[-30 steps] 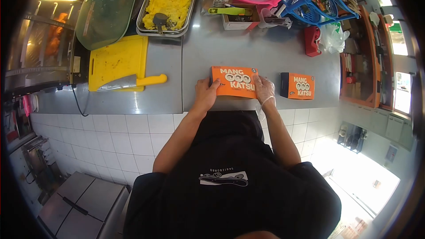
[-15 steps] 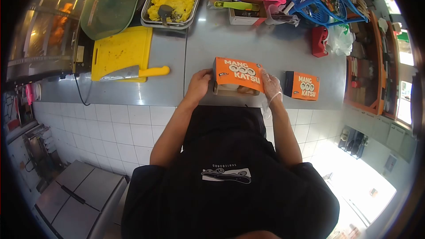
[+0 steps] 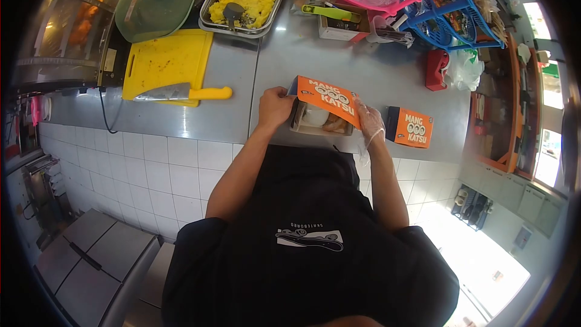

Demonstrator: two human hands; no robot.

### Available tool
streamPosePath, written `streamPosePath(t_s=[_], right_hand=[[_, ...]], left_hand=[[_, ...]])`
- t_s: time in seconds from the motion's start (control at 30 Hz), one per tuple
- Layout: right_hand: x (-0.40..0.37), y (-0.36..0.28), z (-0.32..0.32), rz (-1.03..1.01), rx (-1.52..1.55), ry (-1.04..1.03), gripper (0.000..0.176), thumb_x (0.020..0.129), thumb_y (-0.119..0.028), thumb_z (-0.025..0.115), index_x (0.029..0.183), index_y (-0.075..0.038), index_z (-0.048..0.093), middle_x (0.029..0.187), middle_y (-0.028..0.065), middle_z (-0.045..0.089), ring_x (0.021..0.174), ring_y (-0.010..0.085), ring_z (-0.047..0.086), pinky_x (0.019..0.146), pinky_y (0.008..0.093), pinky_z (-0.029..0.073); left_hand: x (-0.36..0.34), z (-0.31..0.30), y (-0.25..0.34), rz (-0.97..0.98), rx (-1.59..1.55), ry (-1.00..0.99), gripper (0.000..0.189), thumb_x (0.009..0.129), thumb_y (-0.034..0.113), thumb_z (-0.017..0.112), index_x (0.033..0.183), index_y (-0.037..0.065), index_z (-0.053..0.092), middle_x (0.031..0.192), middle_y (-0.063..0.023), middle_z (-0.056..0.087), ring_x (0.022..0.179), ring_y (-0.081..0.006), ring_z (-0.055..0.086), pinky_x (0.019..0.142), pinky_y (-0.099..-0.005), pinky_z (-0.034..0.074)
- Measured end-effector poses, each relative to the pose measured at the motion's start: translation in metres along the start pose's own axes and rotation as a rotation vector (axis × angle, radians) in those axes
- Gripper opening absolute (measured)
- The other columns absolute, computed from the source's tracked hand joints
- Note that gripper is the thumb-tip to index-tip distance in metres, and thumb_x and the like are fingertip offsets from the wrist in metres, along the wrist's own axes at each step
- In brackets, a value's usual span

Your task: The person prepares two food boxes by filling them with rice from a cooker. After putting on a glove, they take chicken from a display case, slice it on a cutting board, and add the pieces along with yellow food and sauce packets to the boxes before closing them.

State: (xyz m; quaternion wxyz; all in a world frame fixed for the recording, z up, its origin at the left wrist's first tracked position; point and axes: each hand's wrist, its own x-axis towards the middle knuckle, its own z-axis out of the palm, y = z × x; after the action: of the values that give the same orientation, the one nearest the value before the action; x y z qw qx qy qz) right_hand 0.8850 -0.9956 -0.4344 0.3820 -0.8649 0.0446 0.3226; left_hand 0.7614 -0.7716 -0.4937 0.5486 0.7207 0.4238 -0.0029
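An orange takeout box (image 3: 327,99) printed "MANG KATSU" stands on the steel counter near its front edge, its lid partly raised. Through the gap at the front show white rice (image 3: 315,115) and brown fried pieces (image 3: 334,124). My left hand (image 3: 276,106), bare, grips the lid at its left back corner with thumb and fingers closed. On the right edge of the lid, my right hand (image 3: 368,118) in a clear plastic glove pinches the card. A second orange box (image 3: 411,128), closed, sits to the right of my right hand.
A knife (image 3: 181,92) with a yellow handle lies across a yellow cutting board (image 3: 163,60) at left. Behind are a metal tray (image 3: 237,31) of yellow food, a red tape dispenser (image 3: 436,69), a small carton (image 3: 341,29), and pink (image 3: 387,5) and blue (image 3: 451,15) baskets.
The box lid has lifted and tilted further, so more of the rice and fried pieces shows. Both hands stay on the lid. The whole view has shifted slightly.
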Motion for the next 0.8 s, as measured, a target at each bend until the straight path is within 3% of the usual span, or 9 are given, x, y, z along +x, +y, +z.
streamPosePath(t_s=[0.1,0.17,0.3,0.5,0.57,0.63,0.7,0.77,0.8], right_hand=[[0.004,0.006,0.002,-0.008,0.015,-0.011,0.071,0.093,-0.058,0.059,0.117,0.008,0.068,0.1,0.015,0.071,0.093,0.0194,0.061,0.088,0.0343,0.046],[0.005,0.007,0.001,-0.02,0.043,-0.013,0.07,0.094,-0.057,0.06,0.117,0.008,0.068,0.1,0.0149,0.071,0.092,0.0194,0.061,0.088,0.0342,0.047],[0.004,0.006,0.003,-0.029,0.084,-0.013,0.065,0.094,-0.053,0.062,0.117,0.008,0.068,0.1,0.0145,0.072,0.093,0.0189,0.062,0.088,0.0337,0.047],[0.009,0.015,0.005,-0.091,-0.001,0.021,0.059,0.094,-0.049,0.062,0.118,0.004,0.069,0.104,0.019,0.073,0.099,0.0244,0.069,0.088,0.0365,0.05],[0.014,0.023,0.008,-0.125,-0.066,0.043,0.058,0.094,-0.049,0.061,0.117,0.003,0.07,0.105,0.0213,0.073,0.1,0.0277,0.07,0.088,0.0379,0.05],[0.028,0.042,0.014,-0.155,-0.154,0.104,0.055,0.095,-0.049,0.059,0.117,0.0,0.07,0.104,0.0256,0.072,0.101,0.0363,0.07,0.088,0.0415,0.051],[0.028,0.041,0.013,-0.179,-0.196,0.113,0.053,0.095,-0.049,0.058,0.117,-0.002,0.07,0.105,0.0259,0.071,0.102,0.0387,0.068,0.089,0.043,0.05],[0.025,0.042,0.016,-0.197,-0.243,0.112,0.052,0.096,-0.049,0.057,0.117,-0.004,0.071,0.105,0.0262,0.07,0.104,0.0411,0.066,0.091,0.0445,0.05],[0.025,0.041,0.017,-0.232,-0.273,0.137,0.05,0.096,-0.048,0.056,0.117,-0.006,0.071,0.106,0.026,0.07,0.104,0.0418,0.065,0.092,0.0456,0.049]], left_hand=[[0.005,0.0,-0.005,-0.006,0.035,-0.023,0.029,0.081,0.018,0.07,0.098,-0.005,0.073,0.083,-0.0161,0.075,0.081,-0.024,0.072,0.071,-0.036,0.054],[0.01,0.001,-0.014,-0.088,-0.354,-0.125,0.023,0.082,0.012,0.068,0.096,-0.006,0.072,0.084,-0.0148,0.074,0.081,-0.0235,0.072,0.071,-0.0357,0.053],[0.011,0.006,-0.026,-0.099,-0.345,-0.167,0.021,0.081,0.006,0.069,0.098,-0.006,0.07,0.086,-0.0137,0.074,0.081,-0.0232,0.071,0.071,-0.0352,0.053],[0.0,0.001,-0.04,0.256,-0.13,0.03,0.028,0.083,0.006,0.071,0.11,-0.001,0.068,0.09,-0.0129,0.074,0.087,-0.0237,0.071,0.08,-0.0331,0.054],[-0.006,-0.006,-0.04,0.337,-0.108,-0.021,0.039,0.084,0.005,0.07,0.122,0.0,0.064,0.105,-0.0159,0.072,0.098,-0.0245,0.07,0.085,-0.0323,0.052],[-0.017,-0.021,-0.043,0.308,-0.201,-0.087,0.045,0.085,0.007,0.07,0.129,0.0,0.059,0.114,-0.0176,0.068,0.104,-0.0259,0.068,0.089,-0.0331,0.051],[-0.019,-0.024,-0.046,0.278,-0.291,-0.154,0.051,0.087,0.009,0.069,0.135,0.0,0.055,0.123,-0.0193,0.065,0.109,-0.0273,0.066,0.092,-0.034,0.051],[-0.023,-0.023,-0.052,0.433,-0.109,0.187,0.057,0.092,0.017,0.067,0.143,0.0,0.048,0.133,-0.0226,0.057,0.117,-0.0316,0.061,0.099,-0.037,0.048],[-0.029,-0.023,-0.038,0.432,-0.108,0.19,0.057,0.092,0.017,0.067,0.143,0.0,0.048,0.133,-0.0226,0.057,0.117,-0.0316,0.061,0.099,-0.037,0.048]])
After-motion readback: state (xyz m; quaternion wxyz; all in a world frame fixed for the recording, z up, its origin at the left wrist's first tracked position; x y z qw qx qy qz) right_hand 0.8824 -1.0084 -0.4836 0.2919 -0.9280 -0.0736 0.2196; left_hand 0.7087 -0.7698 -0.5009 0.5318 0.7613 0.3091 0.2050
